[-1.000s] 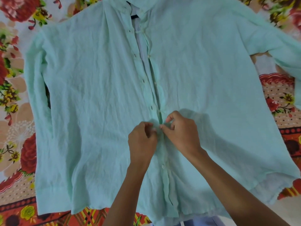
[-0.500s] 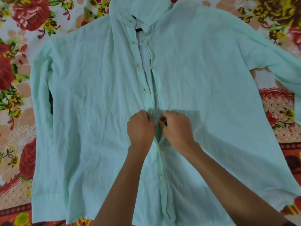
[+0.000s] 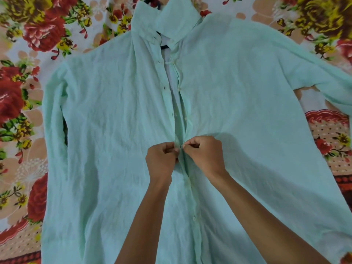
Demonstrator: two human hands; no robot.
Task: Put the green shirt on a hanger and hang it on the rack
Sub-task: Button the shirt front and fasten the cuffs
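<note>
down at the bottom of the frame my two forearms come in and meet at centre, where the left hand and right hand are both curled tight, fingertips pinching the two front edges of the green shirt together at what looks like a button. so both hands are closed on fabric, thumbs and forefingers doing the work.

shirt itself is spread face up over a floral bedsheet, filling most of the frame. below my hands the front looks done up, above them it gapes open toward the collar at the top.

what could go wrong imo: the cloth is thin and crinkly, so the button could slip back out of the hole if i let go early, or i line it up with the wrong hole and the front ends up skewed. tugging hard could also drag the shirt off whatever's inside it.

hard to see stuff: the button is buried under my fingertips. there's a dark bit in the neck opening, maybe a hanger, can't tell for sure. right sleeve runs off the frame edge, hem is cut off at the bottom, and no rack anywhere in view.
</note>
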